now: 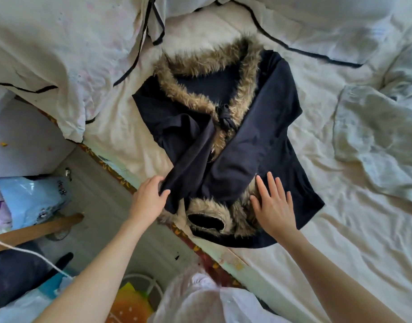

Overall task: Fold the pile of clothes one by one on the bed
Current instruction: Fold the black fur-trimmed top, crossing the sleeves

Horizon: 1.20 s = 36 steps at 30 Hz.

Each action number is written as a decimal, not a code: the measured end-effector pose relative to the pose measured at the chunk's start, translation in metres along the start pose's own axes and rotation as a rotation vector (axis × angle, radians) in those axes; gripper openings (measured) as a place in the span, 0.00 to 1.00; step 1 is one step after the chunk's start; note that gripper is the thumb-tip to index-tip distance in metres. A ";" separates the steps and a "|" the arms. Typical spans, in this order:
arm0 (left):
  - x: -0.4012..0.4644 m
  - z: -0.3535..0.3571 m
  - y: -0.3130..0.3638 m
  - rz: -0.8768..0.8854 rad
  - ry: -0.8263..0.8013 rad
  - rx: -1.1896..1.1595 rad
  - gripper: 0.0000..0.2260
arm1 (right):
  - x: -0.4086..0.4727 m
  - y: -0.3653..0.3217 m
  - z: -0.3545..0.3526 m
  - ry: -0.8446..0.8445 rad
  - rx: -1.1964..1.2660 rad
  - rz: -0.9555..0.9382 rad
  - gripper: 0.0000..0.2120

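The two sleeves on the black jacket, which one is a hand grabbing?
The sleeve crossing toward the bed's edge; the left hand grips its end. The right hand only rests flat.

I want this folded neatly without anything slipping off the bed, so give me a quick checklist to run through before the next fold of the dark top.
1. Both sleeves crossed over the front of the dark navy long-sleeved top with tan fur trim: ok.
2. Left hand grips the end of one sleeve: ok.
3. Right hand rests flat, fingers straight, on the lower part of the top: ok.
4. Fur cuffs tucked inside the outline: not ok, one fur-trimmed cuff sticks out at the near edge.
5. Top fully on the cream bedsheet: not ok, its near edge hangs at the bed's side.
6. Fabric underneath smooth: cannot tell.
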<state>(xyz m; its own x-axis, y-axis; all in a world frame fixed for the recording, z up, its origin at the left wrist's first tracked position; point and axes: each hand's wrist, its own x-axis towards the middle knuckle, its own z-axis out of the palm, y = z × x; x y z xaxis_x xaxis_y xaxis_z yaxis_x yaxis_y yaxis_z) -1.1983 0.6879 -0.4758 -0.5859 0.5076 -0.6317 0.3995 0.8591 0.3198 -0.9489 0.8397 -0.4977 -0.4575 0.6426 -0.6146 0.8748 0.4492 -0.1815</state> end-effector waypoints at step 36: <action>-0.038 0.088 0.144 0.539 -0.062 0.416 0.24 | 0.038 0.033 -0.044 0.152 1.074 0.412 0.05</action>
<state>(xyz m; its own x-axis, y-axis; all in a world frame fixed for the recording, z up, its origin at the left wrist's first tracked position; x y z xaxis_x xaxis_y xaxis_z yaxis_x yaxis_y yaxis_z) -1.0565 0.7864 -0.4685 -0.1926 0.8425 -0.5032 0.8692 0.3844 0.3109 -0.9449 0.9060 -0.4936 -0.0573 0.7186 -0.6931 0.6136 -0.5222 -0.5922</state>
